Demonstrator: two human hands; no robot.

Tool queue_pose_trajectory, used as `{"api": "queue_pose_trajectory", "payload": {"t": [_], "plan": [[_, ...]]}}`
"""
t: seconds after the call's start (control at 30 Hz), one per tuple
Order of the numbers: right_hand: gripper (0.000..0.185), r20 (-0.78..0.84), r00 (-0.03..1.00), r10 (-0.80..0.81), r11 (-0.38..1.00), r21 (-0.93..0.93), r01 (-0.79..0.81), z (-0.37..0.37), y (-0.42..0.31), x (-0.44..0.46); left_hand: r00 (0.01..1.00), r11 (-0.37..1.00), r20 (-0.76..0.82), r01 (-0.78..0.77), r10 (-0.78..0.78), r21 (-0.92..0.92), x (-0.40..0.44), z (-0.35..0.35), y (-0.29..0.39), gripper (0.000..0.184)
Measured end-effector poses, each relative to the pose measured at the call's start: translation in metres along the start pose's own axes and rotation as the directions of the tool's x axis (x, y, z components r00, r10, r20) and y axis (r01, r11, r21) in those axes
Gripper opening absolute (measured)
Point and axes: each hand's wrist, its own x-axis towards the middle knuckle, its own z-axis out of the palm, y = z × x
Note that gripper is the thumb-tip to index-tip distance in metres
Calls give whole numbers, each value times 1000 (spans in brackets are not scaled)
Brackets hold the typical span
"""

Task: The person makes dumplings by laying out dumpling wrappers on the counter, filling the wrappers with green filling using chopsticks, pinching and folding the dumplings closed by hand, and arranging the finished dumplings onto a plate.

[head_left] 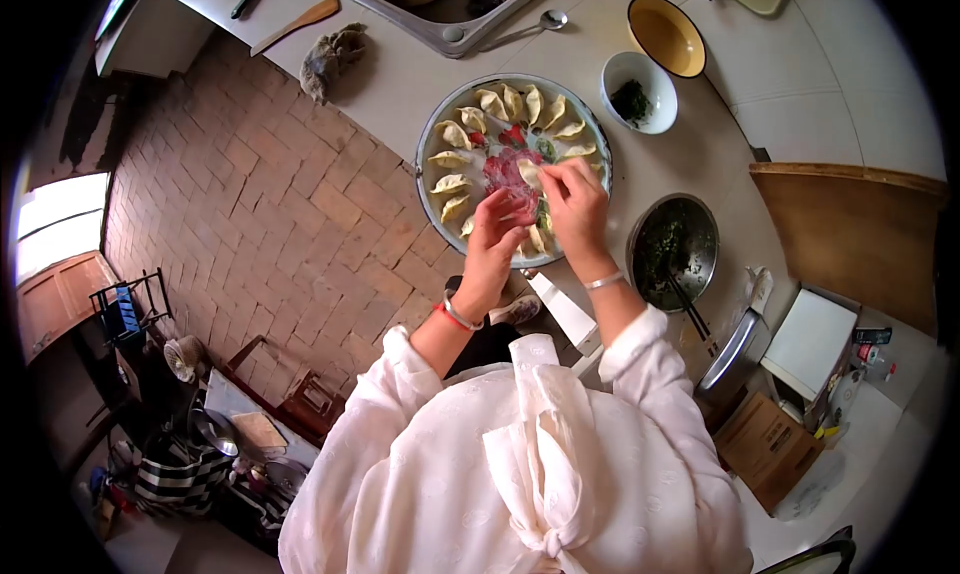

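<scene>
Both forearms reach forward; my right hand (575, 206) pinches a dumpling (529, 174) above the round tray (424, 146), my left hand (494, 238) (half open, fingers curved) just beside it.

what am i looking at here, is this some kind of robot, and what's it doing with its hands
There's no robot: these are a person's bare hands. The single picture comes from a camera worn on that person's head, looking forward and down, so the edges look curved.

The right hand seems to pinch a dumpling above a round tray. The left hand is close by, fingers loosely curved; I see nothing held in it. More dumplings lie around the tray's edge.

On the pale counter are also a white bowl with something green in it, a metal bowl with chopsticks, and a spoon.
</scene>
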Motion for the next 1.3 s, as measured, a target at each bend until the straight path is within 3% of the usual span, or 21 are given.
{"api": "queue_pose_trajectory", "payload": {"t": [0.03,0.23,0.5,0.83,1.3], "plan": [[7,8,1000,-19,1000,-23,19,14,10,9,999,999,-24,31,-32,-29,-3,-8,1,47],[11,20,984,-175,969,-173,176,72,50,37,987,987,-46,157,-155,30,-30,-45,-6,35],[9,75,989,-126,973,-186,138,84,57,41,976,980,-96,198,-197,2,-33,-50,-4,32],[11,78,997,-19,993,-114,28,81,59,38,989,992,-86,124,-120,39,-16,-44,4,28],[8,50,997,-55,980,-189,64,87,65,37,986,988,-77,150,-147,33,-13,-39,6,26]]}}
